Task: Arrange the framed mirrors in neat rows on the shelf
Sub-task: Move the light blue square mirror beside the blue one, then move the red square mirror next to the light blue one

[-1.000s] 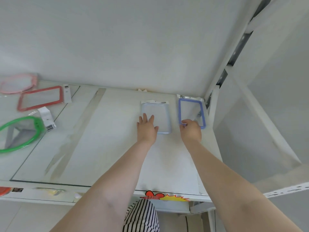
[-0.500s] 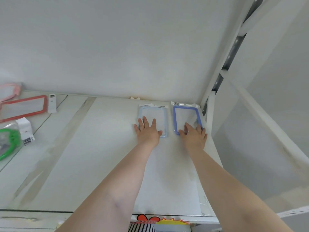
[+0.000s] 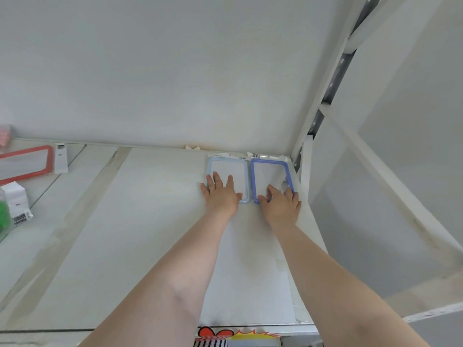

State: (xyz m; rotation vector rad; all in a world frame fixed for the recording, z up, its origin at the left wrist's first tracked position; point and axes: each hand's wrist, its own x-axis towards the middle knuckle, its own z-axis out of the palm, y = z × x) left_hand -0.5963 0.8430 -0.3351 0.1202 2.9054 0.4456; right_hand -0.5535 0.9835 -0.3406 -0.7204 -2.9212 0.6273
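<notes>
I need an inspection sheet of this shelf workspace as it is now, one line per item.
Surface: white shelf board, taped seams.
Job's things: pale blue rectangular framed mirror and darker blue rectangular framed mirror flat, side by side in the back right corner; red rectangular framed mirror far left.
Clutter: white barcode tags, green object at left edge.
Grippers: left hand flat on pale mirror; right hand on darker one.
Cables: nothing seen.
Surroundings: white back wall, slotted upright.

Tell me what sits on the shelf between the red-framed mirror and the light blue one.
Nothing: in the head view, the shelf is bare between the red-framed mirror and the light blue mirror, except a white tag beside the red frame.
</notes>
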